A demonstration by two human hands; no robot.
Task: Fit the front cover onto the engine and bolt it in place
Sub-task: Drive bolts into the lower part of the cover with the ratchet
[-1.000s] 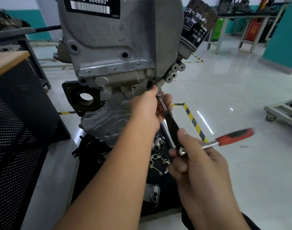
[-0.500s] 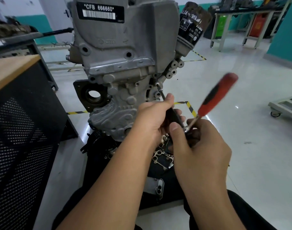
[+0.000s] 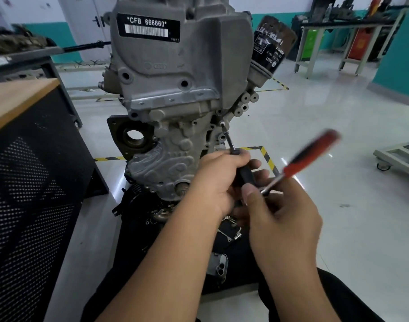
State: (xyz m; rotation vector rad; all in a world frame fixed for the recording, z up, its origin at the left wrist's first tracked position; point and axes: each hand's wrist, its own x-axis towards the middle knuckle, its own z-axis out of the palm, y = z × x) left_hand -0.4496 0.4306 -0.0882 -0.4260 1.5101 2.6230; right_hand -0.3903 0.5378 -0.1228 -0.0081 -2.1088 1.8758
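Observation:
The grey engine point(image 3: 175, 73) stands upright in front of me, with a ribbed aluminium front cover point(image 3: 166, 163) sitting against its lower face. A thin black extension bar point(image 3: 229, 141) runs from a bolt point(image 3: 221, 123) at the cover's right edge down into my hands. My left hand point(image 3: 218, 180) is closed around the bar's thick black lower part. My right hand point(image 3: 282, 219) grips the head of a ratchet, whose red handle point(image 3: 310, 154) points up and to the right, blurred by motion.
A black oil filter point(image 3: 272, 49) sticks out at the engine's upper right. A black perforated cabinet with a wooden top point(image 3: 24, 145) is close on the left. Loose gaskets and small metal parts point(image 3: 229, 231) lie on the black base below. Benches point(image 3: 343, 31) stand far right.
The ratchet handle has swung from pointing right to pointing up-right. My left hand slid down the extension bar, away from the bolt. The view has pulled back.

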